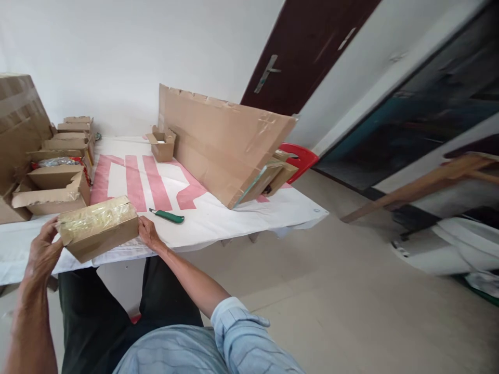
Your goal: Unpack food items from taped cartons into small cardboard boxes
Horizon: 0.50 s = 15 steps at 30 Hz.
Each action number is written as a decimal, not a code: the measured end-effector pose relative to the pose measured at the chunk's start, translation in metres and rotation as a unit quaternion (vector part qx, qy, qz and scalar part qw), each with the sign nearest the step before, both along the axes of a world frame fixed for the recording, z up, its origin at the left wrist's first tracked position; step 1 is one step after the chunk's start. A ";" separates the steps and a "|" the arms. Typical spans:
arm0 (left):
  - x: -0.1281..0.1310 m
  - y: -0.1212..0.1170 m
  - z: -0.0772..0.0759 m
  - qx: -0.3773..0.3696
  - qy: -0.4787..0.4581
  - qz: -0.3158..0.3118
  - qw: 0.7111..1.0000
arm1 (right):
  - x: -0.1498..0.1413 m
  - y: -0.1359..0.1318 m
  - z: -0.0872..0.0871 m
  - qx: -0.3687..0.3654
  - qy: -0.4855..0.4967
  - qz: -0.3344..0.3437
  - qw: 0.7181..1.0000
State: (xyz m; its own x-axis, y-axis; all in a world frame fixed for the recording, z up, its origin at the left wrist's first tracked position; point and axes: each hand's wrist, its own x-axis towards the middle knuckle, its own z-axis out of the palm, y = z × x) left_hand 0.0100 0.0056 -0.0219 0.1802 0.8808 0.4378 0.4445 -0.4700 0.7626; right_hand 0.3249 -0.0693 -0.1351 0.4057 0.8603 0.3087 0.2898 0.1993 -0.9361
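Observation:
A closed cardboard box [103, 228], its top covered with shiny clear tape, is held between my two hands at the table's front edge. My left hand [43, 246] grips the box's left end, and my right hand [149, 232] grips its right end. Both hands have their fingers partly hidden by the box. Just beyond my right hand, a green utility knife [167, 215] lies on the white cloth, blade end pointing left. Behind the box on the left stands an open cardboard box [54, 195] with torn flaps.
Several open boxes line the left side, beside a large cardboard panel [23, 114]. Another large cardboard sheet [226, 145] stands slanted on the right of the table, near a small open box [162, 148]. A red chair [302, 158] is behind it.

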 end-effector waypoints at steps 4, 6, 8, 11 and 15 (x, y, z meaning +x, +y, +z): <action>0.001 -0.019 0.003 -0.055 -0.087 -0.052 0.993 | -0.001 -0.007 -0.011 -0.003 0.024 0.005 1.000; 0.002 -0.030 0.004 -0.068 -0.096 -0.068 0.991 | -0.001 -0.011 -0.017 -0.004 0.035 0.008 0.999; 0.001 -0.039 0.003 -0.061 -0.100 -0.079 0.990 | -0.001 -0.014 -0.021 -0.004 0.045 0.015 0.999; -0.001 -0.048 0.001 -0.047 -0.094 -0.093 0.990 | -0.001 -0.020 -0.025 -0.001 0.050 0.022 0.999; -0.004 -0.052 -0.002 -0.036 -0.077 -0.097 0.992 | 0.001 -0.026 -0.026 0.001 0.045 0.021 0.999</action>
